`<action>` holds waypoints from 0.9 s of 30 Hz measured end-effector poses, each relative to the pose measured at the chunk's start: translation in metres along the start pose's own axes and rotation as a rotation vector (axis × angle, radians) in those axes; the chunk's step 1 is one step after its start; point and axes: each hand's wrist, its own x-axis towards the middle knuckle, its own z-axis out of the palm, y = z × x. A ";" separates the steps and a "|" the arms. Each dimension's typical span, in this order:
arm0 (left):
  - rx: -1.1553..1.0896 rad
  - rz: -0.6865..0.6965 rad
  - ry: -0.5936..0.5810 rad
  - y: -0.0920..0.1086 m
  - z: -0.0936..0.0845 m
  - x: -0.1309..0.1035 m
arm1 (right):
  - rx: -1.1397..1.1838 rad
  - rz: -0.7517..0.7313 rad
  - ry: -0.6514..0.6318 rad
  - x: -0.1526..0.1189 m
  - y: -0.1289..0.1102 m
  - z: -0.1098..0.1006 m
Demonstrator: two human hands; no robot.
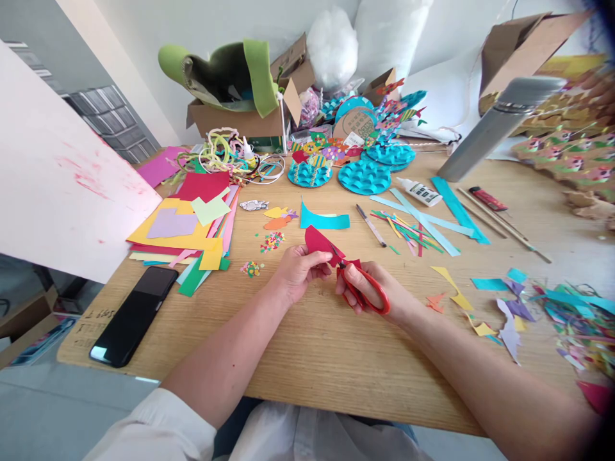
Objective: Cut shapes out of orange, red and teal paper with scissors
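Note:
My left hand [302,270] pinches a piece of red paper [318,243] between thumb and fingers, above the middle of the table. My right hand [368,285] is closed around the handles of red scissors [382,298]. The scissor blades meet the red paper, with part of the paper on either side of them. Just beyond the hands lies a curved blue paper piece [324,219]. Yellow and orange fish-like cutouts [278,222] and small coloured paper bits [272,241] rest to the left of it.
Stacked coloured paper [139,225] and a black phone [134,317] are on the left. A glue bottle [420,191], a pen [371,225], paper strips [423,221] and a grey flask [494,131] stand or lie to the right. Blue egg-tray pieces [364,177] are behind; scraps [509,323] lie front right.

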 end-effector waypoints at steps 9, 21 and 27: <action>-0.010 -0.009 -0.011 -0.001 -0.001 0.001 | 0.006 0.004 -0.003 0.001 0.002 0.000; -0.012 -0.011 -0.009 0.000 -0.001 0.001 | -0.002 -0.020 0.010 0.001 -0.001 0.000; -0.030 -0.003 0.018 0.000 0.000 0.001 | 0.008 -0.036 -0.017 0.002 0.003 -0.001</action>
